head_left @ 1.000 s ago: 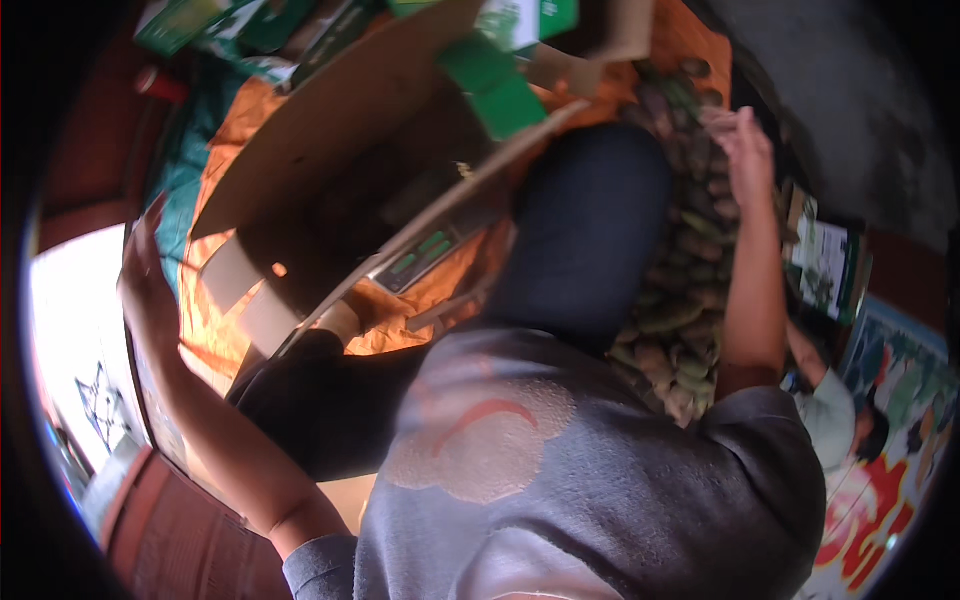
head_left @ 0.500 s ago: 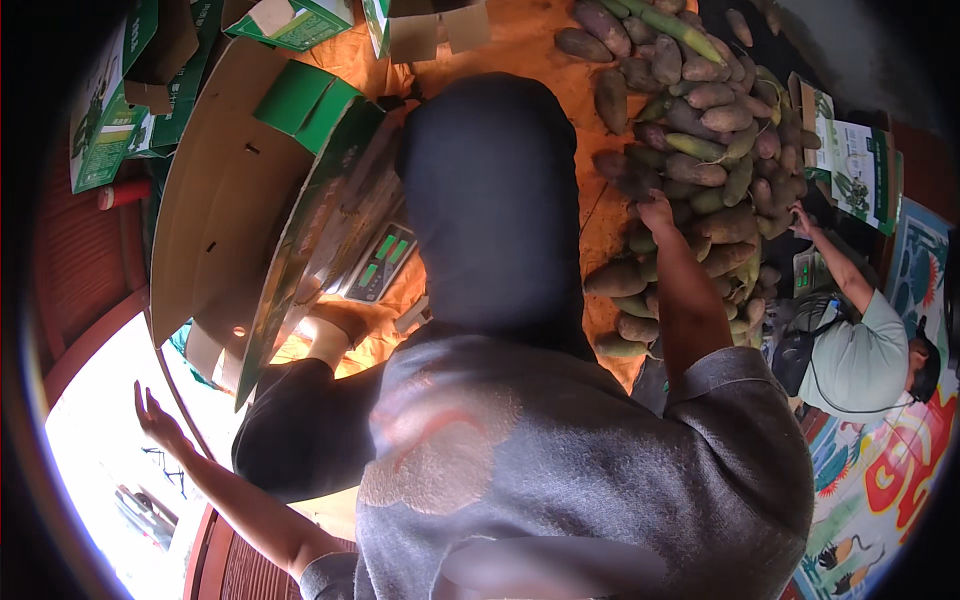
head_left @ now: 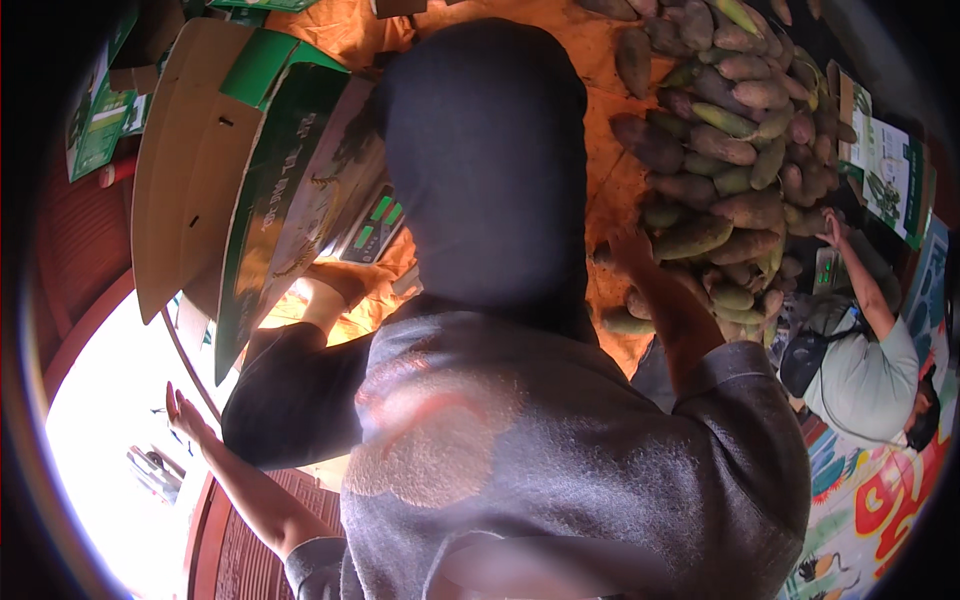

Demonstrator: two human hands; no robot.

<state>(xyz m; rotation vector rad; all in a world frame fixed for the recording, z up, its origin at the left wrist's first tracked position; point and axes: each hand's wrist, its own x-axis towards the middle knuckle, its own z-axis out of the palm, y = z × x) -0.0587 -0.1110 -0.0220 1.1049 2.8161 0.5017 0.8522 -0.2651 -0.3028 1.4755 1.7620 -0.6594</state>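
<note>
My right hand (head_left: 630,248) is at the near left edge of a heap of muddy radishes (head_left: 725,150), some purplish, some green. Its fingers are dim and curl over a dark radish (head_left: 603,254), whose end pokes out to the left. Just beyond, a plump purple radish (head_left: 645,142) rests against the heap. Far from the heap, my left hand (head_left: 186,414) hangs in the air at the lower left, fingers apart, with nothing in it.
An open cardboard box (head_left: 290,190) leans at the left, beside a scale (head_left: 378,222) with a lit green display. Orange sheeting (head_left: 610,100) lies under the heap. At the right, a co-worker in a pale shirt (head_left: 865,375) reaches toward the radishes. A green-white carton (head_left: 885,165) stands behind.
My right hand has moved nearer along the heap's left edge, off the purple radish and onto another. My left hand has dropped slightly and stays empty. The whole view has shifted.
</note>
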